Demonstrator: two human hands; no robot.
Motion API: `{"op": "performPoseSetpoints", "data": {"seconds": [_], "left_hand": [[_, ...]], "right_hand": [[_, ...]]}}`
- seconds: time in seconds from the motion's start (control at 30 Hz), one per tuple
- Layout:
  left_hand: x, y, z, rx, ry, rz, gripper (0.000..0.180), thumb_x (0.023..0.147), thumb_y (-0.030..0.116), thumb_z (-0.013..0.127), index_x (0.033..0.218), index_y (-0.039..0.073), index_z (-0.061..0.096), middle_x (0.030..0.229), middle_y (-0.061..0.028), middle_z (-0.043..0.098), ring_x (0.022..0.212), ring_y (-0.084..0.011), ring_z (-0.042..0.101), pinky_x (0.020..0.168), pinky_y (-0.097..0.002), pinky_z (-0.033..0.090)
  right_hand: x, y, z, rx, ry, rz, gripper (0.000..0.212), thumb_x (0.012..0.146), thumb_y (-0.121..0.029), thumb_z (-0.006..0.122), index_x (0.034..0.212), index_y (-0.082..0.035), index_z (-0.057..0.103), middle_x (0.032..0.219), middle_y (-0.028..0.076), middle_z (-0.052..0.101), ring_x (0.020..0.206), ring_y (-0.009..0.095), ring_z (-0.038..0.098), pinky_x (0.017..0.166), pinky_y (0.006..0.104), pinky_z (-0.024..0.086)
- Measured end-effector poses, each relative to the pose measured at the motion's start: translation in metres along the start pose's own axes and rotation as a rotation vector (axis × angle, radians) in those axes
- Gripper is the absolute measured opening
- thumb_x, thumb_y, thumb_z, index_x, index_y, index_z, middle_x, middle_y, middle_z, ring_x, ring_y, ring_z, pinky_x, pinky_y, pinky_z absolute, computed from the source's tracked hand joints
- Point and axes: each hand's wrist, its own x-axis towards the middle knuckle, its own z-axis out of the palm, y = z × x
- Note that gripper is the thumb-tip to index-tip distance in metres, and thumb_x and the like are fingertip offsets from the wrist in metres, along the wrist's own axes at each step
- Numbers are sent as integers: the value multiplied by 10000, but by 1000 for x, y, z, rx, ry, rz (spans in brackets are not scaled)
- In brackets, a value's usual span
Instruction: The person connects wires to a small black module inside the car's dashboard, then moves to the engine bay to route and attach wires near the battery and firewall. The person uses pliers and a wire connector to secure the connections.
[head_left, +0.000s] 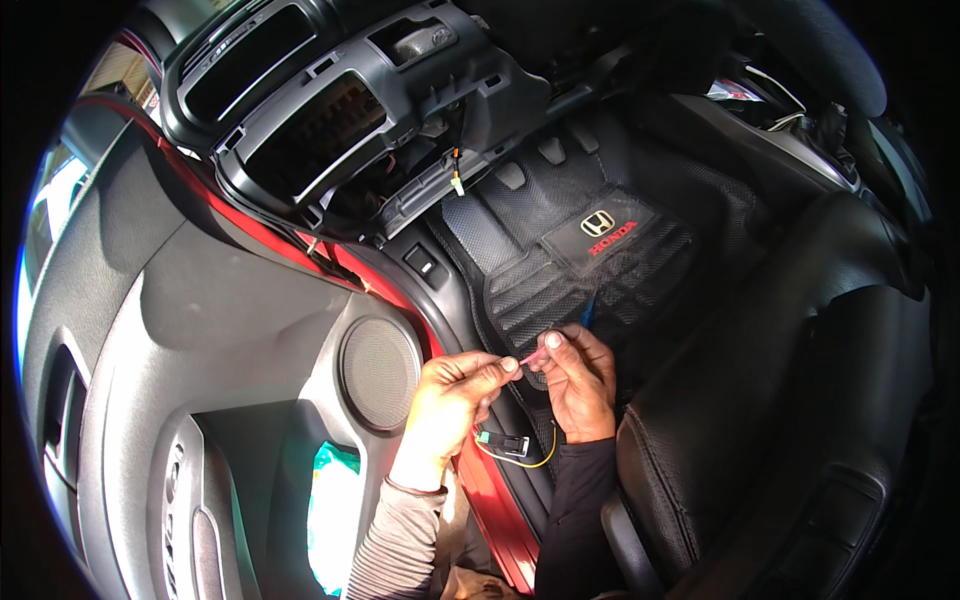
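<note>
One thin pink-red strip, lower centre of the frame, spanning opposed fingertips: left end pinched between thumb and finger of the bare left hand, right end likewise by the bare right hand. Below: small black rectangular plastic part, thin curved yellow wire.

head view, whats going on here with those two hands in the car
A person's left hand and right hand pinch a thin reddish wire between their fingertips. Below them is a small black part with a looping yellow wire. The car door is open, and the dashboard has open cavities.
</note>
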Motion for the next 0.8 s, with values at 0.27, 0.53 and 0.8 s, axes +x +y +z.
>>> {"op": "performPoseSetpoints", "data": {"seconds": [0.27, 0.53, 0.8], "left_hand": [[-5, -1, 16, 274, 79, 183, 143, 939, 141, 745, 908, 2, 760, 584, 61, 559, 523, -17, 433, 481, -220, 305], [-5, 5, 5, 165, 31, 25, 192, 961, 217, 725, 947, 30, 769, 592, 64, 521, 509, -15, 438, 464, -202, 313], [-8, -6, 1, 213, -153, -46, 261, 1031, 231, 634, 1095, -2, 732, 748, -1, 643, 631, -70, 591, 581, -212, 487]], "right_hand": [[2, -1, 2, -62, 77, -3, 120, 960, -126, 714, 960, -18, 663, 821, 7, 631, 728, 89, 583, 729, 244, 504], [-1, -5, 8, -58, -24, 3, 206, 981, -169, 699, 1037, 29, 699, 899, 52, 691, 793, 106, 625, 774, 266, 517], [0, -2, 5, -130, 147, -6, 166, 962, -164, 727, 898, -15, 690, 811, 24, 667, 680, 82, 536, 665, 234, 453]]}}
